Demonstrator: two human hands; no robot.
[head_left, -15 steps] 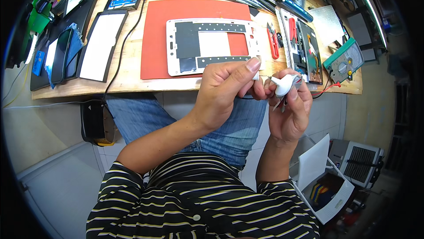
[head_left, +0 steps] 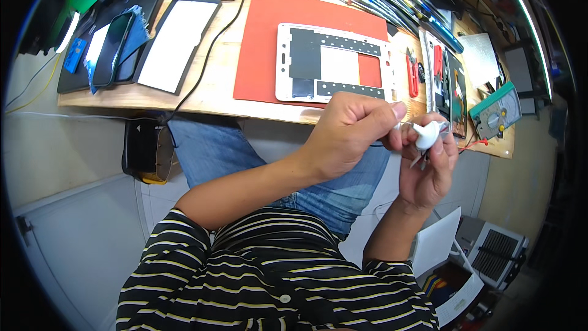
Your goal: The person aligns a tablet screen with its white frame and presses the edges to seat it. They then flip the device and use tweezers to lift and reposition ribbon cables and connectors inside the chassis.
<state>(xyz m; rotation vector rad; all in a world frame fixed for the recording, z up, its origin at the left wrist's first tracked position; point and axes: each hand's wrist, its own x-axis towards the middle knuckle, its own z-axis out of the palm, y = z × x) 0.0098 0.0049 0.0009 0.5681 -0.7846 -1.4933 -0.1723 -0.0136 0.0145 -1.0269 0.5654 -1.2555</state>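
My left hand is closed in a pinch. A bit of a small white piece shows below its thumb, mostly hidden by the fingers. Close beside it, my right hand grips a white tube-like object with a rounded, flared body and a narrow neck pointing toward the left hand. Thin pointed metal tips, perhaps tweezers, stick out below it among the right fingers. Both hands are above the table's front edge. Behind them, a white tablet frame with black strips lies on a red mat.
Right of the mat lie red-handled cutters, an opened device and a green multimeter. Several screwdrivers lie behind. Leftward are a black cable, a white panel and a phone.
The whole view has shifted, so the table and hands appear farther right. My left hand's pinch is nearer the white tube-like object. Both hands keep their grips.
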